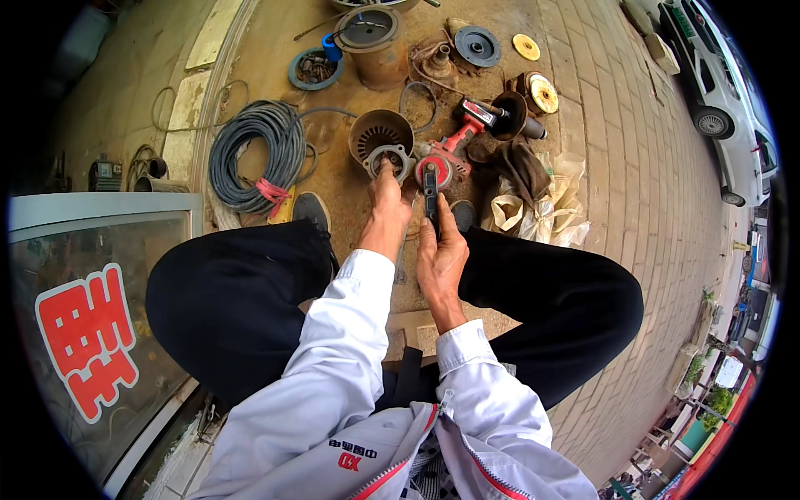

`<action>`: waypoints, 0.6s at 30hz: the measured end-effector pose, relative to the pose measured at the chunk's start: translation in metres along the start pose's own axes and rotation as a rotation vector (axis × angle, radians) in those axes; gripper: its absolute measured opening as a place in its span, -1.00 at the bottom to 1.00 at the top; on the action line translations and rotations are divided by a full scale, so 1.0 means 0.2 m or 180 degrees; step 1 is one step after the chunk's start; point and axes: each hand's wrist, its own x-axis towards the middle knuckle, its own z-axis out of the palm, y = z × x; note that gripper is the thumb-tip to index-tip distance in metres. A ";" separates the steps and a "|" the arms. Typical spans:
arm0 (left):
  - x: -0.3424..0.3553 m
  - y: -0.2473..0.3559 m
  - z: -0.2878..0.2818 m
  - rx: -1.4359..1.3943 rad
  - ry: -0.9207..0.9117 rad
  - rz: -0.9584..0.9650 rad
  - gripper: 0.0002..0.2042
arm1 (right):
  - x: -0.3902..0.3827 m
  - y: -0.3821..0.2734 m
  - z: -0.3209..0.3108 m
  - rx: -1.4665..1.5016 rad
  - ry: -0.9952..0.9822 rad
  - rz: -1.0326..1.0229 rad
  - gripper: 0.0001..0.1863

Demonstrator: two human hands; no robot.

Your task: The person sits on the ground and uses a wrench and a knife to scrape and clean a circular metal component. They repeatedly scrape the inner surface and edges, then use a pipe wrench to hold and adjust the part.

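My left hand [387,204] is closed on a grey metal flange [401,157], a round part with bolt lugs on its rim. It is held at the near edge of a rusty slotted metal cylinder [379,132]. My right hand [442,254] grips a narrow black tool [431,190] that points away from me; its exact kind is unclear. Just beyond that tool lies a red cordless power tool [456,143] with a round red head, its battery end toward the far right. The fingertips of my left hand are partly hidden by the flange.
A coil of grey cable [260,158] lies at left beside a glass door [108,317]. Farther off stand a rusty bucket-like housing [375,62], a blue bowl of small parts [315,69] and a dark disc [477,46]. Cloth and plastic bags [542,196] lie right, near my shoe.
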 end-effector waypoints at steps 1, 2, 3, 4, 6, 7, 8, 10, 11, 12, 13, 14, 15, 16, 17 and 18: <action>0.00 0.00 -0.01 -0.0026 -0.0049 0.0013 -0.69 | 0.00 -0.02 -0.01 -0.0117 -0.0189 0.0307 -0.48; -0.01 0.00 -0.01 -0.0050 -0.0098 0.0018 -0.68 | 0.01 -0.02 -0.01 -0.0074 -0.0151 0.0216 -0.48; -0.02 -0.01 0.01 0.0160 0.0001 0.0092 -0.67 | 0.02 -0.01 -0.02 -0.0032 -0.0115 0.0125 -0.48; -0.02 -0.01 0.01 0.0185 0.0007 0.0094 -0.66 | 0.02 0.00 -0.02 0.0010 -0.0079 0.0034 -0.48; -0.02 -0.01 0.01 0.0232 0.0015 0.0096 -0.66 | 0.03 0.00 -0.01 -0.0100 -0.0072 -0.0056 -0.48; -0.02 0.00 0.01 0.0374 0.0064 0.0099 -0.65 | 0.03 -0.01 -0.02 -0.0113 -0.0110 -0.0005 -0.48; -0.01 0.01 0.01 0.0514 0.0120 0.0102 -0.64 | 0.03 -0.02 -0.02 -0.0128 -0.0149 0.0050 -0.48; -0.01 0.01 0.01 0.0656 0.0250 0.0188 -0.62 | 0.02 -0.07 -0.04 -0.0074 -0.0313 0.0348 -0.48; -0.01 0.01 0.02 0.0661 0.0321 0.0277 -0.61 | 0.01 -0.03 -0.02 -0.0139 -0.0233 0.0116 -0.48; -0.01 0.00 0.03 0.0657 0.0386 0.0348 -0.60 | -0.02 0.03 -0.01 -0.0224 -0.0144 -0.0115 -0.48; -0.03 -0.01 0.04 0.0642 0.0378 0.0336 -0.61 | -0.03 0.07 0.00 -0.0308 -0.0056 -0.0348 -0.48; -0.05 -0.01 0.05 0.0622 0.0372 0.0327 -0.63 | -0.01 0.04 0.00 -0.0295 -0.0082 -0.0293 -0.48; -0.05 -0.02 0.03 0.0612 0.0386 0.0320 -0.65 | 0.03 -0.01 0.00 -0.0275 -0.0120 -0.0222 -0.48; -0.04 -0.02 0.01 0.0631 0.0362 0.0335 -0.64 | 0.08 -0.05 0.02 -0.0255 -0.0158 -0.0149 -0.47; -0.03 0.00 0.03 0.0655 0.0321 0.0350 -0.64 | 0.16 -0.08 0.04 -0.0228 -0.0145 -0.0203 -0.47; -0.03 0.01 0.03 0.0680 0.0280 0.0365 -0.64 | 0.19 -0.08 0.05 -0.0035 -0.0169 -0.0154 -0.47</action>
